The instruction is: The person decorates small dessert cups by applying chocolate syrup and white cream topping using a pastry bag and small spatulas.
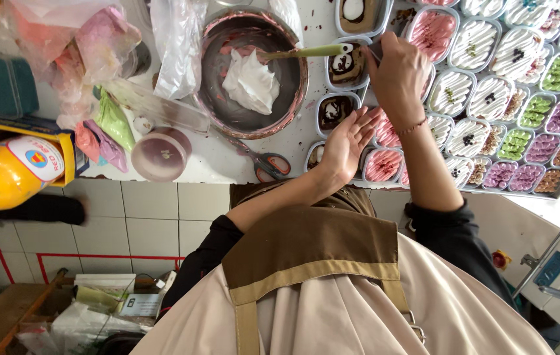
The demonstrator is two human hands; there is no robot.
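Left hand (349, 141) open wide, palm up, fingers spread, hovering over the pink-topped cups (383, 164) at the near edge of the surface (211, 158). Right hand (398, 72) at 1 o'clock of the left, fingers curled narrow around a small grey thing (375, 49); hard to tell what it is. Just at 9 o'clock of that hand, a cup of chocolate and white cream (346, 66).

At 9 o'clock of the chocolate cup, a big metal bowl (217, 66) with a lump of white cream (250, 82) inside and a green-handled spatula (306, 51) leaning on its rim. Scissors with orange handles (270, 164) flat at 6 o'clock of the bowl. Round brown tub (160, 154) at 7 o'clock, smeared plastic bags (96, 46) at 9 o'clock, yellow bottle (4, 174) far out at 8 o'clock.

At 3 o'clock of the right hand, many rows of filled dessert cups (474, 43), topped white, pink, green, purple and brown.
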